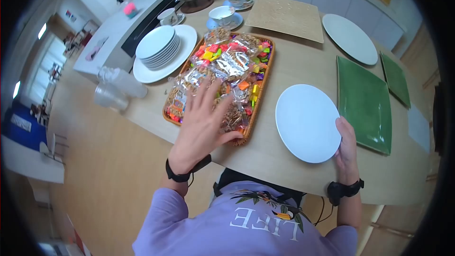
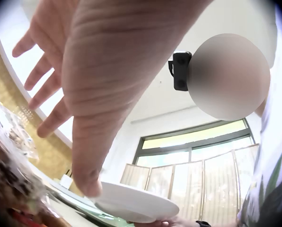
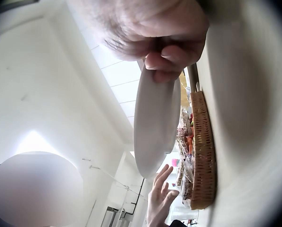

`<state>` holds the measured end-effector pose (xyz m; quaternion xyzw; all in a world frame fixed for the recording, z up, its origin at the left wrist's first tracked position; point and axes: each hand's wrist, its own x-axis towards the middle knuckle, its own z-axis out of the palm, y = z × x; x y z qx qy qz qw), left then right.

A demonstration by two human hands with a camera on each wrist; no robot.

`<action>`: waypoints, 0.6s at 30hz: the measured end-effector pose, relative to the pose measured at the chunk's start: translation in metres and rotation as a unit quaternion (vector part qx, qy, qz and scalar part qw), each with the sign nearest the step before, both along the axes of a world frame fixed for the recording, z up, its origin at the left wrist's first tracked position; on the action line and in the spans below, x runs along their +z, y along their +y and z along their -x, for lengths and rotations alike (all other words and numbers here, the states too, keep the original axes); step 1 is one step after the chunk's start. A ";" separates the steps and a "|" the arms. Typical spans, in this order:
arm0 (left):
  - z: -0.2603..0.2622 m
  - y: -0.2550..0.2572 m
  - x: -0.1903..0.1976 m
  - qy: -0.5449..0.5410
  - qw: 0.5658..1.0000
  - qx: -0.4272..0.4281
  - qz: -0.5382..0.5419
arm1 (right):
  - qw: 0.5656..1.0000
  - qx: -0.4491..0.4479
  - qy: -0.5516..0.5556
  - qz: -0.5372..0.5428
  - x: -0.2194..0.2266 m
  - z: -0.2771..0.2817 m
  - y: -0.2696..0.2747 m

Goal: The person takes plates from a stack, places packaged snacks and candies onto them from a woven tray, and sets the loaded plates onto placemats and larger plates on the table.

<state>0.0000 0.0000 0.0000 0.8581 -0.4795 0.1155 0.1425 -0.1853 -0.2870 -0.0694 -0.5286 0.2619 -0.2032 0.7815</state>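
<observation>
White and round, the plate (image 1: 307, 122) lies near the table's (image 1: 289, 166) front edge, its near rim lifted off the wood in the right-wrist view, pinched at its near right edge by the right hand (image 1: 347, 143); bare wood lies in front of it, and the green square dish (image 1: 364, 104) sits just beside it on the right. To its left the woven tray (image 1: 259, 99) of cellophane-wrapped snacks (image 1: 222, 73) runs lengthwise away from the person, its near end at the table edge. Over that end the left hand (image 1: 201, 128) is spread wide, fingers straight, on the wrappers.
</observation>
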 end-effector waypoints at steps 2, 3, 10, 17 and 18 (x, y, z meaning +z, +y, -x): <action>-0.004 0.004 -0.002 0.009 0.999 0.030 -0.032 | 1.000 0.021 0.006 0.021 0.002 0.001 -0.001; -0.005 0.005 -0.003 0.010 0.998 0.034 -0.049 | 1.000 0.013 0.003 0.016 0.003 0.000 0.001; -0.008 -0.007 -0.016 -0.014 0.995 0.070 -0.065 | 0.999 0.003 0.030 0.039 -0.002 -0.003 0.007; -0.015 -0.009 -0.015 -0.013 0.999 0.044 -0.021 | 0.998 0.015 0.053 0.041 -0.011 -0.004 0.009; -0.011 -0.008 -0.011 0.002 0.999 0.033 0.000 | 0.998 0.007 0.056 0.037 -0.011 -0.005 0.010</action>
